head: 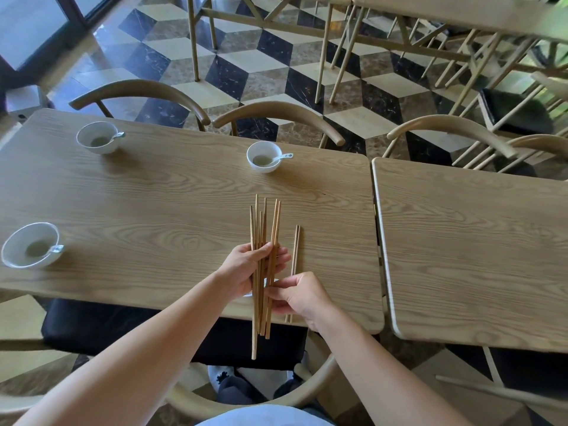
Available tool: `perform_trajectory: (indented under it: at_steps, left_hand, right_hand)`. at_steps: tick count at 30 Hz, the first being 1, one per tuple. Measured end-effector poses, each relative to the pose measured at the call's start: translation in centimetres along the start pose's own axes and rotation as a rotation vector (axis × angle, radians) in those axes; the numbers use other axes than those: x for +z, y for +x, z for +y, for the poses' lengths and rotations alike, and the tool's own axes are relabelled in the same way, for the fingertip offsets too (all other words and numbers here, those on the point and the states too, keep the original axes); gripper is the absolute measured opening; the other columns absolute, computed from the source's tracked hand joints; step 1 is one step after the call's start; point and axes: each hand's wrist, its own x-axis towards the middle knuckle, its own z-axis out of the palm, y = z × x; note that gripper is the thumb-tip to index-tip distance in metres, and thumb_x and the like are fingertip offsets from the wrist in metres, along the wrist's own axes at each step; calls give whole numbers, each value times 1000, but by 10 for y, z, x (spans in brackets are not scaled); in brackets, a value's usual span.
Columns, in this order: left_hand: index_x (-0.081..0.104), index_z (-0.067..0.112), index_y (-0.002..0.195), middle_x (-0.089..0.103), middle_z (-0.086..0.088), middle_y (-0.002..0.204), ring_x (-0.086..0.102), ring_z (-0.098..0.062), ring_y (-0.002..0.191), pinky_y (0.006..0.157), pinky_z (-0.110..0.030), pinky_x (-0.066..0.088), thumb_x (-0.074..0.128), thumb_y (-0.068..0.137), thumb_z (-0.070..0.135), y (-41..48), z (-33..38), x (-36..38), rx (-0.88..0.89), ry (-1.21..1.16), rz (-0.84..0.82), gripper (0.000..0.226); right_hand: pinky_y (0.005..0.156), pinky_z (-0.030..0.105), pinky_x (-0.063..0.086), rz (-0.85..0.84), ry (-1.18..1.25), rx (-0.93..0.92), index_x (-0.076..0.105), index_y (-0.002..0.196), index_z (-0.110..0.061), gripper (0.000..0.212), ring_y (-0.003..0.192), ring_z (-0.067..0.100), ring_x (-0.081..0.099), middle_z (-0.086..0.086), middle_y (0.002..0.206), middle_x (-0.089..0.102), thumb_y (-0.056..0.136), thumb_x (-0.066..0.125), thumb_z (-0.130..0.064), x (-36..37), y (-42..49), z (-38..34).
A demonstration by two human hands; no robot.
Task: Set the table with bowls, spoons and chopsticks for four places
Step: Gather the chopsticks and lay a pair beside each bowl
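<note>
I hold the bundle of chopsticks (pixel 261 272) in my left hand (pixel 246 272), fingers wrapped round its middle so the sticks stay gathered while I sort them; my right hand (pixel 296 295) pinches the lower part of the bundle with thumb and fingertips, I judge to draw out the next pair. The bundle hangs over the near edge of the counter (pixel 184 195), its long axis running from me toward the far edge, upper ends fanned slightly over the wood and lower ends sticking out past the near edge toward my lap. One pair of chopsticks (pixel 295 256) already lies flat just right of my hands, near the near right corner, parallel to the bundle and pointing the same way, close together as one place setting. Three bowls (pixel 264 156) stand out on the counter, each with a spoon (pixel 284 157) leaning inside: two along the far edge, one toward the near left corner. There seems to be something white under my hands, but I cannot tell whether a fourth bowl sits there.
</note>
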Motion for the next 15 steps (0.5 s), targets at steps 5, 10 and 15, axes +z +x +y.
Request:
perform_trajectory:
  at_steps: [5, 10, 15]
  left_hand:
    - [66, -11, 109, 74, -25, 110, 74, -34, 101, 79, -39, 63, 59, 99, 7, 4, 1, -6, -1, 25, -19, 22]
    - [67, -10, 108, 74, -25, 112, 74, -34, 104, 82, -40, 62, 59, 98, 5, 10, -1, -5, -4, 31, -39, 19]
    - [66, -10, 109, 74, -25, 112, 73, -34, 104, 80, -40, 62, 60, 98, 4, 14, 1, -7, -19, 35, -39, 19]
  right_hand:
    - [84, 40, 61, -23, 15, 5, 75, 91, -5, 6, 80, 26, 77, 10, 85, 79, 85, 75, -7, 0, 1, -2]
    - [74, 34, 63, -50, 70, 22, 74, 94, 1, 10, 81, 29, 77, 15, 88, 78, 85, 74, -2, -3, 2, -7]
    - [79, 38, 62, -58, 75, 41, 73, 99, 3, 15, 83, 28, 77, 16, 90, 78, 85, 74, -2, -4, 6, -8]
